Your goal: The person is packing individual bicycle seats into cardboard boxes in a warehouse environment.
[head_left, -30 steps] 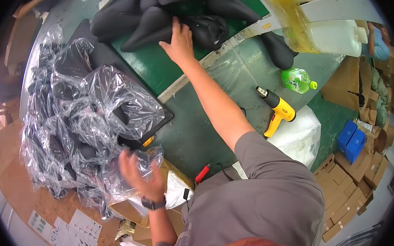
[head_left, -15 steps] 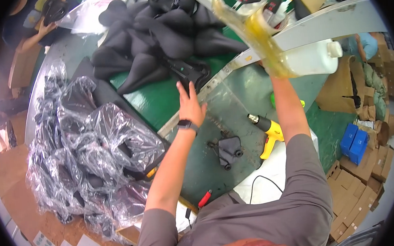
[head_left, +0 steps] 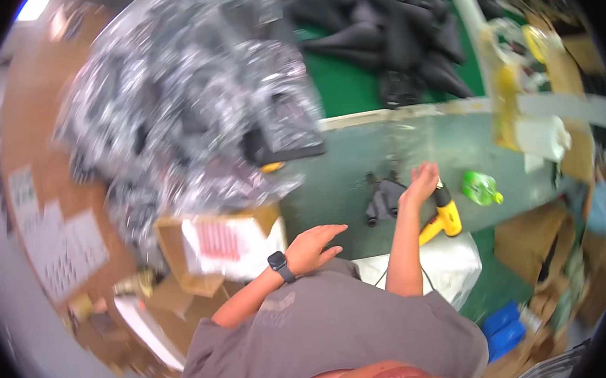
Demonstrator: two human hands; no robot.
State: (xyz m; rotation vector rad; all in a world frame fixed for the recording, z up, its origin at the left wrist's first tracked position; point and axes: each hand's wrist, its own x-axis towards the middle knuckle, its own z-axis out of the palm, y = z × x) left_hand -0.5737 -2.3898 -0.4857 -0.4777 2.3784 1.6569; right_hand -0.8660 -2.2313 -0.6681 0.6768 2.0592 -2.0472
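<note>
Low in front of my body, my left hand (head_left: 314, 248) is open, fingers stretched out over the near edge of the green work table (head_left: 356, 146). It wears a dark wristwatch (head_left: 278, 262) at the wrist. My right hand (head_left: 423, 183) is raised above the table, its fingers bent and blurred; whether anything is in them I cannot make out. Beside it on the left lies a small dark grey part with black knobs (head_left: 386, 198). On its right is a yellow and black heat gun (head_left: 447, 217), partly behind the hand. A green bottle (head_left: 481, 188) lies farther right.
Clear-plastic-wrapped dark items (head_left: 191, 91) are heaped at the left. Black bicycle saddles (head_left: 390, 25) are piled at the back. An opened carton (head_left: 174, 251) stands near my left arm. A white bottle (head_left: 542, 137) and yellowish tape (head_left: 506, 104) hang by the metal rail at right.
The view has swung left. My right hand has come down from the white bottle to beside the heat gun. My left hand has drawn back from the saddles to the near table edge.
</note>
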